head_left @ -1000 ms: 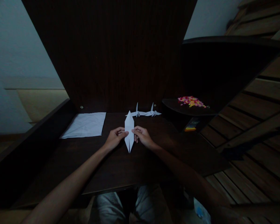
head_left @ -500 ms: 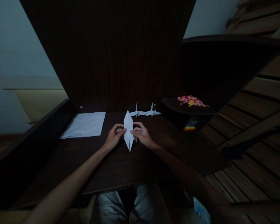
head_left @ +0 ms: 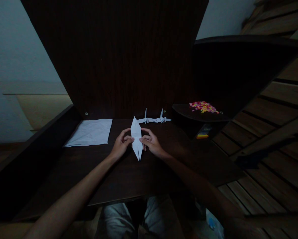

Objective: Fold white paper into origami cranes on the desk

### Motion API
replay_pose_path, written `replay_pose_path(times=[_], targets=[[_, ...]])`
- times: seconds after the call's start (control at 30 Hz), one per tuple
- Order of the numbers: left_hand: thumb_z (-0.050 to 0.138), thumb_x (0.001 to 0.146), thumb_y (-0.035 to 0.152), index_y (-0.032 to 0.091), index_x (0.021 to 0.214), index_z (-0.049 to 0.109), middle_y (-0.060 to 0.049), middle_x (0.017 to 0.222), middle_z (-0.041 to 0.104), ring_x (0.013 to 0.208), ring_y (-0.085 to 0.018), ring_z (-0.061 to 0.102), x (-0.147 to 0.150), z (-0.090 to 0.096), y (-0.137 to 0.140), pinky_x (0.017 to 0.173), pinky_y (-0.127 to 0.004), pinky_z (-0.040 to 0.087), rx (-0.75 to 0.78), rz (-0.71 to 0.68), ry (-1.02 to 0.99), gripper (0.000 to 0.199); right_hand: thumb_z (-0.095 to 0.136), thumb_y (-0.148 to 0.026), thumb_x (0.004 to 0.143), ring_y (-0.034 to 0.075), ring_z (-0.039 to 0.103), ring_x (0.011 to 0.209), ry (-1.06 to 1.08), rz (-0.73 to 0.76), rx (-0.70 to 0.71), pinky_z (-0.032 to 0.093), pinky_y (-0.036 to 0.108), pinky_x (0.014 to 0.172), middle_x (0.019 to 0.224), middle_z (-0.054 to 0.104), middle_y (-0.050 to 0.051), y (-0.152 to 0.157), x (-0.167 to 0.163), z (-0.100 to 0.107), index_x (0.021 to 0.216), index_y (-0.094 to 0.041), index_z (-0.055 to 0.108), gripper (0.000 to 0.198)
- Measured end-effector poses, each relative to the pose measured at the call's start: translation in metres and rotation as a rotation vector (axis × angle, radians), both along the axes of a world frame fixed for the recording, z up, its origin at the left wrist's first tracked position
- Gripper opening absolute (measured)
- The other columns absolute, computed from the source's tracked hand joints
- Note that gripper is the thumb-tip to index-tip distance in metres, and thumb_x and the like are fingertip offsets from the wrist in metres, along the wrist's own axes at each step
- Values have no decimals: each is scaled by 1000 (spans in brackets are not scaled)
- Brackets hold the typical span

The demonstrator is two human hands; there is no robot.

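Observation:
A white folded origami paper [head_left: 136, 134], long and diamond-shaped with a slit at its near end, is held between my two hands above the dark desk. My left hand [head_left: 122, 143] pinches its left edge, thumb on the front face. On the opposite edge, my right hand [head_left: 150, 142] grips it with the thumb in front and fingers behind. Just beyond the far tip, two white paper cranes [head_left: 161, 119] with raised pointed ends stand in a row against the back panel.
A stack of white paper sheets [head_left: 91, 132] lies on the left of the desk [head_left: 109, 186]. Small pink, red and yellow pieces [head_left: 204, 107] are heaped on the right corner shelf [head_left: 188, 112]. Below that shelf sits a small item with a yellow edge [head_left: 202, 136]. A raised board borders the left side.
The folded paper has tilted slightly, its far tip shifting left and its near end a little right. Its slit shows wider. Both hands keep their hold.

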State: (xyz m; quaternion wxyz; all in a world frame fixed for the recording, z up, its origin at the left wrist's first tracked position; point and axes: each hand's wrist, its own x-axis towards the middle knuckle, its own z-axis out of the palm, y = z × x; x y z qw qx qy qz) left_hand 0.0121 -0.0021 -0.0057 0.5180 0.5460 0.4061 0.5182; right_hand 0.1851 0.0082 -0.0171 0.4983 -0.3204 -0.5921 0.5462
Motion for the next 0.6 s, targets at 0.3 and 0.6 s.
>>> replay_pose_path(times=[0.3, 0.6], targets=[[66, 70, 35, 18, 114, 54, 4, 66, 59, 64, -14, 57, -1, -1, 1, 64, -26, 44, 18, 3, 15, 49, 67, -36, 74, 8, 52, 39, -23, 20, -24, 40, 17, 35, 57, 55, -9, 2, -2, -2, 106, -20, 49, 40], [70, 67, 35, 17, 94, 68, -2, 81, 68, 72, -18, 60, -2, -3, 2, 67, -27, 45, 11, 16, 13, 32, 67, -37, 72, 7, 52, 40, 13, 24, -105, 40, 17, 35, 60, 58, -6, 1, -1, -1, 95, -19, 54, 31]])
